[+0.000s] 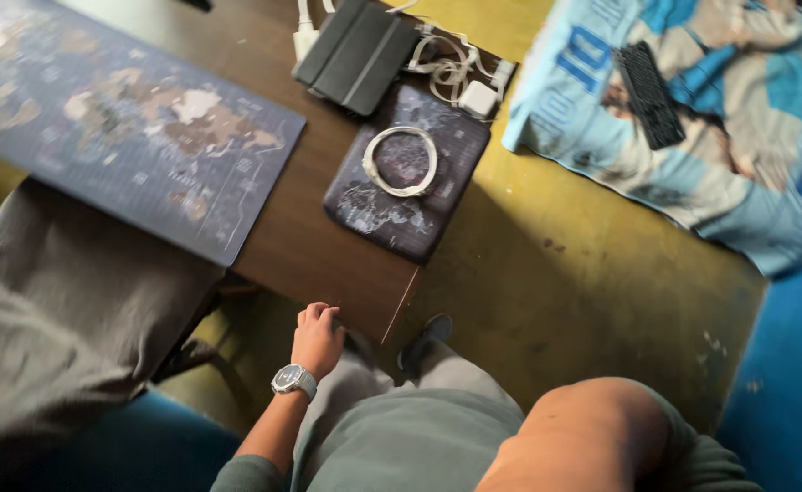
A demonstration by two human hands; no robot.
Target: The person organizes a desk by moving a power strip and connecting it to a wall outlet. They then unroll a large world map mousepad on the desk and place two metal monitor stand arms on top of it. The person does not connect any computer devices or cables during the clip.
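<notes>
Seeing left grip [317,335] curled, empty, touching near counter [328,260] edge. White cable coil [401,161] lies flat on small mat [407,219], up and right of grip. I can't see right grip.

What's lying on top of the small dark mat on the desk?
A coiled white cable lies on the small dark mat. A black folded case covers the mat's far edge, so nothing beneath there can be seen.

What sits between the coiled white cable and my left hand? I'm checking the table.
Head view: below the coiled white cable lie only the dark mouse pad and bare wooden table toward the left hand.
</notes>
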